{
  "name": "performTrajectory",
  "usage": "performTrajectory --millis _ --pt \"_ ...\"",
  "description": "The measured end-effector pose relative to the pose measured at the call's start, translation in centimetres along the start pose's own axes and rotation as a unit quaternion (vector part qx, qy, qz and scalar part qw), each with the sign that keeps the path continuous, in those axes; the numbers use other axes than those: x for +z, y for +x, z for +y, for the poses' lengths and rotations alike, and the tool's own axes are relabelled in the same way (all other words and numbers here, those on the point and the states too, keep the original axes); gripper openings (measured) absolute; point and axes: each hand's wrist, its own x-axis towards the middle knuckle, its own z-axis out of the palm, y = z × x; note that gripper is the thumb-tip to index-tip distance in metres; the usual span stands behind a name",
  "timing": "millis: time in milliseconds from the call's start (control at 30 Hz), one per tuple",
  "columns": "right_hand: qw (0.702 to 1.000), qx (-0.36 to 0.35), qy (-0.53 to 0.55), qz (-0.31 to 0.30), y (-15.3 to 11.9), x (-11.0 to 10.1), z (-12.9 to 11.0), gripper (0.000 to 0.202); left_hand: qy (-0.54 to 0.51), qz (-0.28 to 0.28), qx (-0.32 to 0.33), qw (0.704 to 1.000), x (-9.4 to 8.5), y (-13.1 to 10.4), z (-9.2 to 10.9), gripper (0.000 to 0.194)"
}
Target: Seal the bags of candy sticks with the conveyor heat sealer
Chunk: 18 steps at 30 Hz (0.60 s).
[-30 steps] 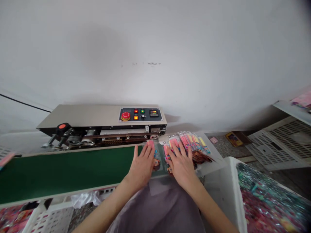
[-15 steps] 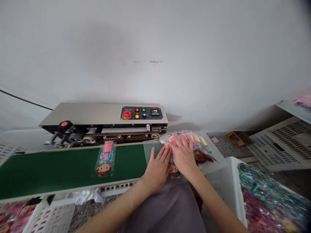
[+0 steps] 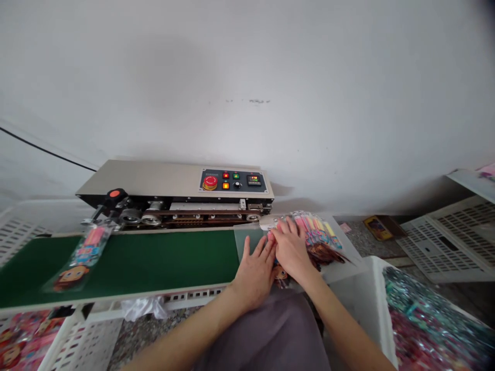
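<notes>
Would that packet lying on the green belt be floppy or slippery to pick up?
The flat packet would probably feel light. Its thin, clear margins may bend easily, and its shiny plastic could feel slippery.

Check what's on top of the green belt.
One clear packet lies near the left end of the green belt. Whatever the left hand covers at the right end is hidden.
</notes>
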Motion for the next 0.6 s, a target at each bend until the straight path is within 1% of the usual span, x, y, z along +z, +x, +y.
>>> performTrajectory --millis 100,267,433,533,600 --pt "1.0 0.0 0.009 -0.014 -0.2 0.0 -0.1 0.039 0.0 0.005 -0.001 1.0 0.1 0.0 0.0 0.058" --pt "0.999 0.017 -0.026 0.035 -1.4 -0.1 0.9 0.044 -0.006 0.008 -0.011 1.0 -0.2 0.2 -0.2 0.058" --pt "0.998 0.008 -0.043 0.05 -2.6 -0.2 1.4 0.043 0.002 0.006 -0.004 1.0 -0.3 0.0 -0.5 0.057" --pt "0.996 0.031 -0.055 0.064 -2.9 0.1 1.2 0.044 0.019 0.01 0.015 1.0 -0.8 -0.2 -0.8 0.06" --pt "0.995 0.047 -0.06 0.067 -3.0 0.3 0.9 0.045 0.027 -0.003 0.033 0.999 -1.4 -0.1 -1.1 0.061"
